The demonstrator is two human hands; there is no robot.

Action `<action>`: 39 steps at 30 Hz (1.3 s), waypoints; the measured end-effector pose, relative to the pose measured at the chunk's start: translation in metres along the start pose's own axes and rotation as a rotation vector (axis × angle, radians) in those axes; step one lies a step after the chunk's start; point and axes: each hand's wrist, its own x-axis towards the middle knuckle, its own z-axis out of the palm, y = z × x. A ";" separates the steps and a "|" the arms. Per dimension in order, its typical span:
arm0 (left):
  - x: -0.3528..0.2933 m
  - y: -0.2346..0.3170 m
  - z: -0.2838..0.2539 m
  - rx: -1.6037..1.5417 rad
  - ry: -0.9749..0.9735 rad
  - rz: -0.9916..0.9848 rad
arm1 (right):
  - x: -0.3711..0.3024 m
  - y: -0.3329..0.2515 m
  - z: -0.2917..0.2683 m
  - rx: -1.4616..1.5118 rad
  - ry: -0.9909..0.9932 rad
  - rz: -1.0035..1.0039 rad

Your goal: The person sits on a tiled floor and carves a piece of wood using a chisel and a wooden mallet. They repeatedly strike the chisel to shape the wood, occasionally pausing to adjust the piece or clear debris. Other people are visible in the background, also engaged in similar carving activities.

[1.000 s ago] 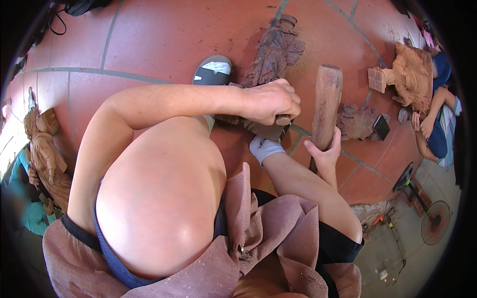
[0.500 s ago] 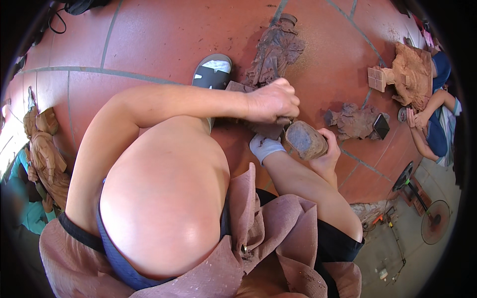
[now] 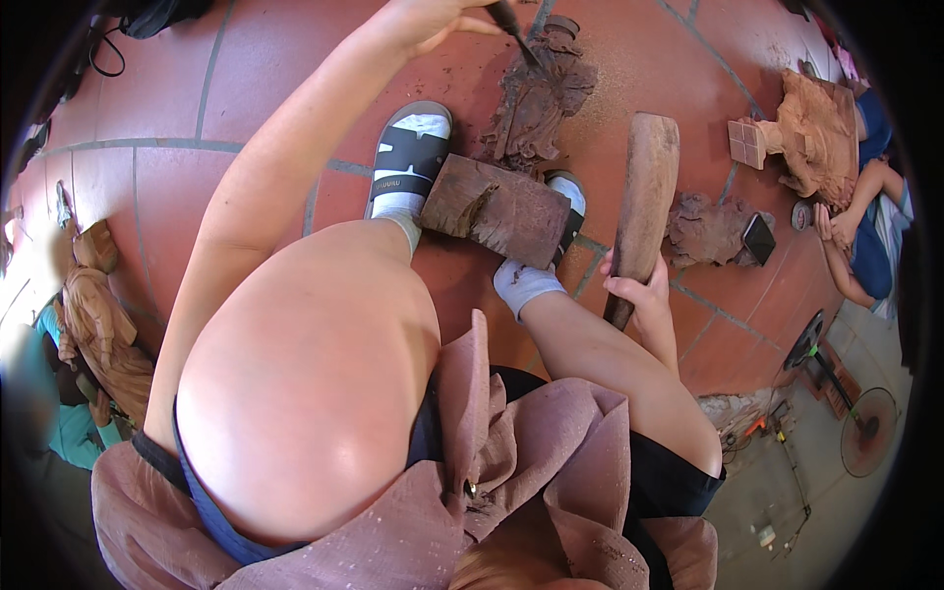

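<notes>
Person seated low over a floor of reddish-orange tiles (image 3: pixel 285 69), knees apart, feet in dark strapped sandals (image 3: pixel 401 162).

Hands apart, each with its own tool. Left hand (image 3: pixel 430 22) stretched far forward, partly cut by the upper edge of view; fingers closed on a dark, narrow chisel (image 3: pixel 505 20), though the full wrap is out of frame. Chisel slants down, its tip at the upper part of a dark brown wooden figure carving (image 3: pixel 531 118); whether it bites or merely rests, cannot tell. Right hand (image 3: pixel 649 303) wrapped round the narrow lower end of a thick, club-shaped brown wooden mallet (image 3: pixel 646 197), heavy end up, well apart from the chisel.

Carving lies on the floor ahead of the feet, round knob end farthest off. A rough, dark brown rectangular wood block (image 3: pixel 497 211) sits nearer, between the sandals; cannot tell whether block and carving are one piece. Wood crumbs scattered about.

Step in hand, by my reading: setting the chisel on the carving, mallet held ready. A next blow would call for a steady edge, then the mallet brought over to the chisel's butt.

Right side: second dark carved piece (image 3: pixel 703 231), black flat rectangular device (image 3: pixel 758 239) against it; beyond, a lighter orange-brown carving (image 3: pixel 816 138) by a co-worker's hands (image 3: pixel 842 231).
</notes>
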 end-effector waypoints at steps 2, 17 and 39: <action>-0.005 -0.016 -0.014 -0.015 0.040 0.047 | 0.005 0.008 -0.007 0.023 0.018 0.016; -0.024 -0.052 -0.005 0.534 0.259 0.234 | 0.023 -0.060 0.006 -0.301 -0.043 0.006; 0.002 -0.079 0.003 0.640 0.220 0.465 | 0.132 -0.249 0.087 -1.062 -0.263 -0.895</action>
